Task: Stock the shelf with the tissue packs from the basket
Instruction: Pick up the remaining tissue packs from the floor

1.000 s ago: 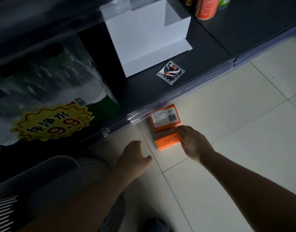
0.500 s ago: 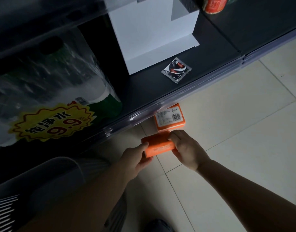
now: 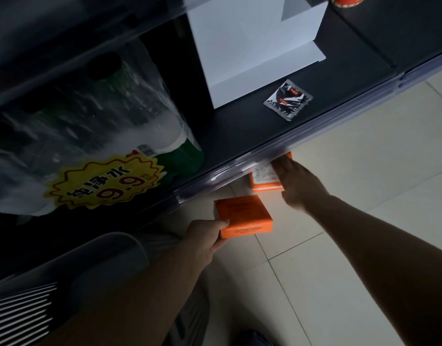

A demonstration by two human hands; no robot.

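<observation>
My left hand (image 3: 207, 237) grips an orange tissue pack (image 3: 242, 216) marked COTTON TISSUE, held just above the floor tiles below the shelf edge. A second orange tissue pack (image 3: 263, 178) lies on the floor, partly tucked under the dark bottom shelf (image 3: 239, 131). My right hand (image 3: 296, 182) rests on that pack's right side with fingers stretched over it; whether it grips the pack is unclear. The basket is a dim grey shape (image 3: 65, 265) at the lower left.
On the shelf stand a white divider box (image 3: 254, 46), a small foil packet (image 3: 288, 99) and a wrapped bundle of water bottles (image 3: 85, 136) with a yellow 9.9 price sticker. A red can (image 3: 347, 0) sits at the top right. Pale floor tiles (image 3: 364, 183) spread to the right.
The pack passed from my right hand to my left, which now holds it alone further left. My right hand moved up to the second pack under the shelf edge.
</observation>
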